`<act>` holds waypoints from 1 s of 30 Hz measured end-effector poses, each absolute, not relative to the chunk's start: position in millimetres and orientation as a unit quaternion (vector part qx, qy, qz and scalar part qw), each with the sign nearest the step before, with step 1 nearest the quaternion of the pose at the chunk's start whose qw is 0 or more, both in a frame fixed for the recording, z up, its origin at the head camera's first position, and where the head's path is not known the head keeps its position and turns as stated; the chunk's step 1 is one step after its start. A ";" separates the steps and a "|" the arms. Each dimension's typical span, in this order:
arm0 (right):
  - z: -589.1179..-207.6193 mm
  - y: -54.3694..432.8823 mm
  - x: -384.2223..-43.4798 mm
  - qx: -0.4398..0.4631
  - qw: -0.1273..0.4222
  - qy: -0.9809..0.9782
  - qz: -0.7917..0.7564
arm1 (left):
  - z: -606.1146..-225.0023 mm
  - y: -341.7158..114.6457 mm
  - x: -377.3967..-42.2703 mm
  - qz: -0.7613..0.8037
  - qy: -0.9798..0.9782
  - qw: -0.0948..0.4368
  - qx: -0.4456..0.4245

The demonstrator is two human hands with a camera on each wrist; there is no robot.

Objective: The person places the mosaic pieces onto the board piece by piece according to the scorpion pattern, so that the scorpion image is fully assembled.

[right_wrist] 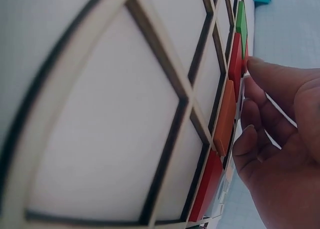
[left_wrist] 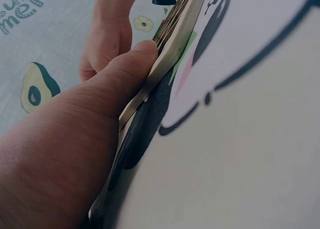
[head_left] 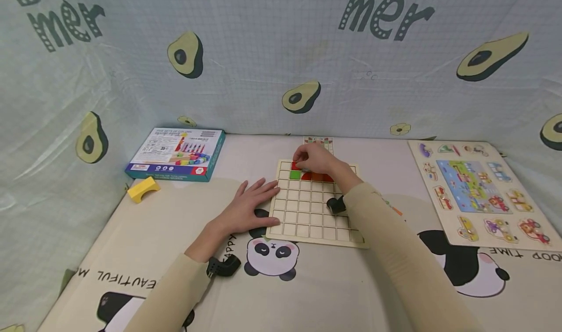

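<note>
A wooden grid board [head_left: 303, 219] lies in front of me. My left hand [head_left: 249, 206] is spread at its left side, with fingertips and thumb tip on the frame. In the left wrist view the thumb [left_wrist: 125, 71] lies along the board's edge. My right hand [head_left: 318, 158] is over the far rows, thumb and finger pinching a red square tile [head_left: 294, 166] at the far left. Nearer me, a green tile [head_left: 295, 175] sits in a cell. Beside it run a red tile [right_wrist: 235, 59], an orange tile [right_wrist: 225, 116] and another red tile [right_wrist: 206, 189], partly hidden by the hand in the head view.
A printed pattern card [head_left: 325, 140] lies behind the board. At the back left are a toy box [head_left: 175, 154] and a yellow arch block [head_left: 143, 189]. A wooden picture puzzle board [head_left: 478, 190] lies to the right. A patterned sheet [head_left: 246, 68] hangs behind.
</note>
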State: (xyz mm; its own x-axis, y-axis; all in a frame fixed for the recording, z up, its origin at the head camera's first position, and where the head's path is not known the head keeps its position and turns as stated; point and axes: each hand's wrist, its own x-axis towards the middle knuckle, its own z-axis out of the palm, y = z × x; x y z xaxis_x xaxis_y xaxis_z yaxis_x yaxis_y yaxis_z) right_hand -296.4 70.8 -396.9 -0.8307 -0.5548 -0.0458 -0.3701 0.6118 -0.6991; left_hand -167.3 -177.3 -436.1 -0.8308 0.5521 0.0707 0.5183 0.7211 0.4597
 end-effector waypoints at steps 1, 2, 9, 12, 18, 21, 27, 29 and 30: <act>-396.9 71.1 -296.0 -0.259 0.131 0.889 -0.355 | -435.9 -177.2 -167.3 0.237 0.927 0.036 0.289; -396.9 71.2 -295.9 -0.258 0.132 0.889 -0.354 | -435.7 -177.0 -167.3 0.238 0.927 0.036 0.289; -397.7 72.2 -297.2 -0.262 0.132 0.892 -0.344 | -436.5 -176.9 -167.7 0.237 0.927 0.037 0.288; -399.1 72.7 -297.9 -0.263 0.130 0.893 -0.340 | -437.1 -176.7 -167.7 0.235 0.928 0.036 0.288; -401.0 74.5 -297.3 -0.261 0.130 0.895 -0.338 | -437.8 -176.2 -167.4 0.235 0.928 0.036 0.286; -401.0 75.7 -296.9 -0.261 0.123 0.897 -0.334 | -438.2 -176.2 -167.6 0.235 0.928 0.034 0.287; -401.6 76.5 -296.5 -0.265 0.116 0.901 -0.324 | -438.3 -176.2 -167.4 0.237 0.927 0.030 0.288; -402.3 77.0 -296.5 -0.267 0.117 0.900 -0.325 | -438.8 -176.0 -167.6 0.236 0.927 0.030 0.288; -402.7 77.5 -296.8 -0.268 0.116 0.899 -0.326 | -439.0 -175.9 -167.6 0.236 0.927 0.030 0.289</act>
State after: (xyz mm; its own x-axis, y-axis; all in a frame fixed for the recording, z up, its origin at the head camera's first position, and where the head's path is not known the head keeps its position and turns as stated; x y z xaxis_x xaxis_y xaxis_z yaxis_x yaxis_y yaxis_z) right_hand -296.8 77.5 -402.7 -0.8294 -0.5576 -0.0344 -0.4062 0.6442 -0.6480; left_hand -167.6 -175.9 -439.0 -0.8317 0.5494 0.0808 0.5212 0.7222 0.4547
